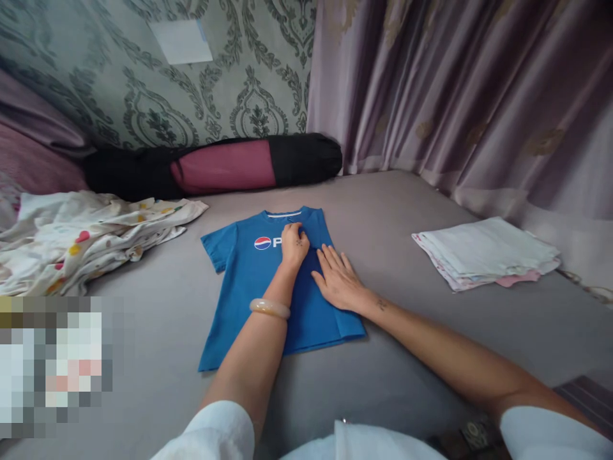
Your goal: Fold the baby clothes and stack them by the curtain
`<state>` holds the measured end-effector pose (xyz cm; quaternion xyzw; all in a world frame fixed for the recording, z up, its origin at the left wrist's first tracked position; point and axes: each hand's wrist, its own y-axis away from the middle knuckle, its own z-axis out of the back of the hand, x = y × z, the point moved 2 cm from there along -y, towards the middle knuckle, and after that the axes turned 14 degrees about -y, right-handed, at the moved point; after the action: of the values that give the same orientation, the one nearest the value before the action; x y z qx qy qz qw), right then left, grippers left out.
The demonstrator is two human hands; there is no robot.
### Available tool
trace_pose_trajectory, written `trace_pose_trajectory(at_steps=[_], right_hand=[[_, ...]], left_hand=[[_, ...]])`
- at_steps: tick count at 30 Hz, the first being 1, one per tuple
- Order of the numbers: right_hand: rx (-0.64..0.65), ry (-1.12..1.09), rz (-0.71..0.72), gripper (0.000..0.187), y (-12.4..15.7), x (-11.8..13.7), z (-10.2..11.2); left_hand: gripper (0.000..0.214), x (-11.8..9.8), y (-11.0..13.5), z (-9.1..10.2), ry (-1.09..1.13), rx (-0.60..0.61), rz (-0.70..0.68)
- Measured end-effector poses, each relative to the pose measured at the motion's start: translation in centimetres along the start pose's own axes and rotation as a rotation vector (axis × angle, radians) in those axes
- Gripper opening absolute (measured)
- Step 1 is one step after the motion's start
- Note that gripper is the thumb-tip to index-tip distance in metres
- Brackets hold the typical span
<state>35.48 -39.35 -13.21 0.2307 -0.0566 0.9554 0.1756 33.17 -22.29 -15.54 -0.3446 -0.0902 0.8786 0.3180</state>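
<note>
A blue T-shirt (pixel 244 287) with a round logo and part of a white letter print lies spread on the grey bed sheet, its collar pointing away from me. The sleeve on the left sticks out; on the right side no sleeve shows, and that edge runs straight. My left hand (pixel 294 244), with a pale bangle on the wrist, is closed with its fingers curled on the shirt's cloth just below the collar, covering most of the print. Flat on the shirt's right side rests my right hand (pixel 338 278), fingers stretched out and slightly apart.
A stack of folded light clothes (pixel 488 252) lies at the right. Rumpled white printed cloth (pixel 86 236) is heaped at the left. Behind the shirt, a long black and maroon bag (pixel 225 167) lies along the wall. Purple curtains (pixel 431 83) hang at the back right.
</note>
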Motion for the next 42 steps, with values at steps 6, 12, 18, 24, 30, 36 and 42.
trace_pose_trajectory(at_steps=[6, 12, 18, 24, 30, 36, 42], right_hand=[[-0.060, 0.007, 0.004, 0.063, 0.9, 0.2, -0.2], [-0.078, 0.004, 0.010, 0.062, 0.8, 0.1, -0.4], [-0.080, 0.004, 0.012, 0.061, 0.9, 0.2, -0.2], [-0.072, 0.006, 0.013, 0.060, 0.9, 0.2, -0.3], [-0.091, 0.012, 0.029, 0.058, 0.7, 0.3, 0.6], [-0.199, -0.062, 0.000, 0.045, -2.9, 0.8, 2.8], [-0.277, -0.131, -0.124, 0.045, -6.9, -1.0, 4.1]], left_hand=[[0.042, -0.5, 0.2, 0.5, -0.022, 0.019, -0.134], [0.037, -1.0, 0.2, 1.1, -0.052, 0.017, -0.223], [0.032, -1.1, 0.3, 0.7, -0.073, 0.033, -0.309], [0.022, -1.3, 0.8, 0.4, -0.096, 0.130, -0.297], [0.026, -1.8, 0.5, 1.7, 0.068, 0.160, -0.155], [0.024, -0.8, 0.0, 1.8, 0.055, 0.094, -0.013], [0.030, -0.3, 0.2, 0.6, -0.114, 0.129, -0.106]])
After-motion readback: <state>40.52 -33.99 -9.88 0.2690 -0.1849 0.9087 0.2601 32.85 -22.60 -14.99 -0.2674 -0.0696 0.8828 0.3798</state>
